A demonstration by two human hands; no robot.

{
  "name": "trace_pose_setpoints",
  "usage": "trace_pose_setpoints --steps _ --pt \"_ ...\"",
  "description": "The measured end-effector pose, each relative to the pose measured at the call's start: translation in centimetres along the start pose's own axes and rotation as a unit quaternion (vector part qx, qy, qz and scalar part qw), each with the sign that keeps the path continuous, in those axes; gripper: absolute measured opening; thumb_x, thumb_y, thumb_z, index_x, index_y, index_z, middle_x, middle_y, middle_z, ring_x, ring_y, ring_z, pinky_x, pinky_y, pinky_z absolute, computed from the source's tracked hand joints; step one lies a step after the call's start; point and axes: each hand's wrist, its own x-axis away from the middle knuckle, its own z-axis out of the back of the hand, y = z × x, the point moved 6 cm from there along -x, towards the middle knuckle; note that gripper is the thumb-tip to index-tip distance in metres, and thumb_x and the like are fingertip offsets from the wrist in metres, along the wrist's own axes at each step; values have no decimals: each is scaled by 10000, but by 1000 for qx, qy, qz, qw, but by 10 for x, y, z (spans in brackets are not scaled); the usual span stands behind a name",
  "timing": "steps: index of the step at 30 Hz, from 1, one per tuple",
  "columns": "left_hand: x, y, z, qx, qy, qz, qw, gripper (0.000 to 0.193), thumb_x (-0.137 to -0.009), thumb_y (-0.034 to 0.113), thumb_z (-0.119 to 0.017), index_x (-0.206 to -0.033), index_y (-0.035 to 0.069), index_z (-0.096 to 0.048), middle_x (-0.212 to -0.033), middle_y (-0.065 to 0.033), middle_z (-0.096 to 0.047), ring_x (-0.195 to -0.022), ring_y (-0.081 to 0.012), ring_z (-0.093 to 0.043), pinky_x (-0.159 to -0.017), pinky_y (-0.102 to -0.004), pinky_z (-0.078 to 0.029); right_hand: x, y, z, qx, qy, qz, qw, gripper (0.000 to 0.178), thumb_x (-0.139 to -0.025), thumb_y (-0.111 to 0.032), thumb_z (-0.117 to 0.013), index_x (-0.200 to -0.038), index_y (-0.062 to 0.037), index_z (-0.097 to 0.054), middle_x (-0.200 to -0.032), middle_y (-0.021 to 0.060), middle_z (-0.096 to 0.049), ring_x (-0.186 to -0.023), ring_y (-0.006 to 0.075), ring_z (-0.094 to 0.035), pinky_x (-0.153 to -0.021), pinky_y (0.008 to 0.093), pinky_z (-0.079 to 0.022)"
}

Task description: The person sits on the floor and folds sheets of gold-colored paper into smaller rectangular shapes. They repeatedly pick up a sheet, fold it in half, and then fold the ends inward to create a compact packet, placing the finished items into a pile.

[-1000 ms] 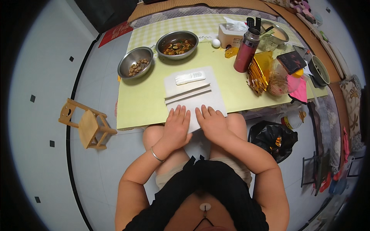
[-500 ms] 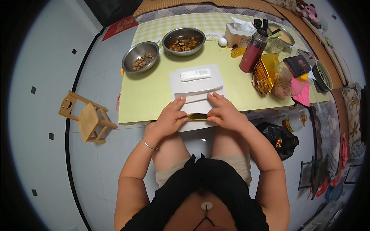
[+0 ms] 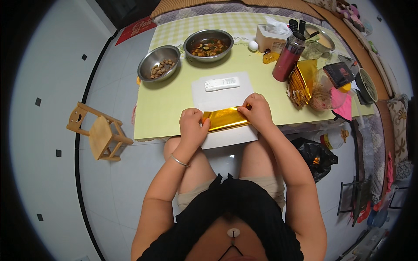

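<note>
A shiny gold foil paper (image 3: 227,119), folded into a wide strip, lies between my hands near the table's front edge. My left hand (image 3: 192,125) is closed on its left end, thumb toward me. My right hand (image 3: 257,112) pinches its right end, which sits slightly higher. Under the strip is a white sheet (image 3: 213,100) that reaches past the table edge over my lap. A white flat packet (image 3: 222,84) with dark print rests on the sheet's far part.
Two steel bowls (image 3: 208,45), (image 3: 159,64) stand far left. At the right are a red thermos (image 3: 288,58), folded gold papers (image 3: 300,85), a tissue box (image 3: 272,39), an egg (image 3: 252,45) and a dark box (image 3: 338,74). A small wooden chair (image 3: 101,132) stands left on the floor.
The folded paper, white side up before with a gold opening toward me, now shows its gold side. My hands have moved from pressing on it to gripping its two ends.
</note>
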Motion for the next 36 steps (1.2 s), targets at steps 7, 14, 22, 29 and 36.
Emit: trace_pose_setpoints --steps 7,14,22,29,36 --pt "18 53 -16 -65 -32 -262 962 656 -855 346 -744 -1341 -45 -544 -1460 -249 -499 -1391 -427 -441 -1154 -567 -329 1 -1 -4 23 8 0 1000 192 -749 -195 -824 -751 -41 -710 -868 108 -636 -905 312 -590 -830 412 -492" --pt "26 50 -34 -124 -79 -226 963 877 -862 546 -693 -1433 -82 -473 -1522 -252 -449 -1440 -416 -391 -1186 -575 -280 4 -1 -5 22 37 7 999 187 -764 -189 -814 -752 -35 -709 -886 116 -639 -906 319 -586 -831 410 -495" --pt "24 48 -36 -132 -80 -229 961 876 -861 563 -683 -1454 -44 -469 -1536 -253 -428 -1446 -419 -377 -1184 -589 -272 3 2 -8 29 40 10 999 190 -754 -177 -826 -762 -31 -704 -881 120 -635 -907 322 -581 -812 409 -500" --pt "26 47 -36 -159 -105 -255 948 833 -819 629 -685 -1488 169 -503 -1570 -255 -368 -1459 -469 -322 -1172 -622 -256 11 -38 -1 239 92 145 956 435 -852 -136 -650 -1263 2 -622 -1314 201 -623 -1279 369 -546 -1083 468 -410" --pt "31 45 -33 -186 -138 -242 942 952 -778 684 -678 -1533 152 -447 -1636 -236 -261 -1520 -444 -216 -1199 -611 -197 58 -43 -36 126 -122 146 974 772 -933 -433 -645 -1520 4 -398 -1599 192 -366 -1504 333 -310 -1237 485 -212"
